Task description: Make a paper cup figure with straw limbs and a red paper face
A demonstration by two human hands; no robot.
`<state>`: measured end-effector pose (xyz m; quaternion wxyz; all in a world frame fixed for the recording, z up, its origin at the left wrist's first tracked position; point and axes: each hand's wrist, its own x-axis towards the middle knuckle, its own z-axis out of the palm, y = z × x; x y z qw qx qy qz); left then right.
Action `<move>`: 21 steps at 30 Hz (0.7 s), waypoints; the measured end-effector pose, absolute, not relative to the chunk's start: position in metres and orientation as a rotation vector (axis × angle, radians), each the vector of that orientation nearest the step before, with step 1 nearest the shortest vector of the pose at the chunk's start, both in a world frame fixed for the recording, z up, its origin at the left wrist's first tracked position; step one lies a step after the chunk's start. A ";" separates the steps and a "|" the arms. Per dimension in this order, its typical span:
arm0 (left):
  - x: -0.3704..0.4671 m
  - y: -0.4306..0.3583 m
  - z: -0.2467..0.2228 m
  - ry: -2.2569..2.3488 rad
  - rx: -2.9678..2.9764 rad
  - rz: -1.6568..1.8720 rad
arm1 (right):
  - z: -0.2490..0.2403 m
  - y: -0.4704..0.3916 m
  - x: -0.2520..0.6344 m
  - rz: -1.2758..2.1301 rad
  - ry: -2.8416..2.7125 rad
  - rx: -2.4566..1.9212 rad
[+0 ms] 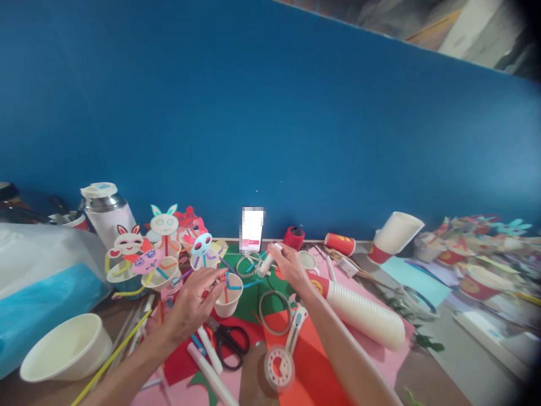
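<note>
My left hand (198, 294) is closed at the left rim of a white paper cup (228, 304), fingertips pinching the top of a pipe-cleaner figure (233, 281) with blue and orange stems. The figure's upper part is mostly hidden by my fingers. Farther right, above the green paper, my right hand (291, 265) grips a short white tube-shaped tool (267, 263); its exact kind does not show. To the left stand several cups with finished-looking animal figures, among them a white rabbit face (164, 224) and a blue one with red eyes (202, 244).
Black-handled scissors (230, 344), a tape roll (279, 367) and white tubes (211, 375) lie close by. A long stack of paper cups (366, 316) lies beside my right forearm. A phone (252, 228) leans against the blue partition (270, 124). A white bowl (65, 349) stands front left.
</note>
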<state>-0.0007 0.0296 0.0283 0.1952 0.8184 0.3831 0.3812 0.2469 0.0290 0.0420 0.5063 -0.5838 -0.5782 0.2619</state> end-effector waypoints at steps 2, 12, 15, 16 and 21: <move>-0.006 0.032 0.029 1.045 2.303 1.026 | 0.042 0.029 0.246 0.645 -1.394 -1.405; -0.012 0.036 0.040 0.979 2.200 0.997 | 0.043 0.027 0.243 0.666 -1.396 -1.380; -0.010 0.036 0.044 1.028 1.961 1.049 | 0.043 0.027 0.244 0.648 -1.385 -1.371; -0.010 0.036 0.046 1.032 1.830 1.069 | 0.043 0.027 0.245 0.642 -1.374 -1.377; -0.014 0.040 0.061 0.831 0.950 1.245 | 0.048 0.025 0.241 0.794 -1.287 -1.288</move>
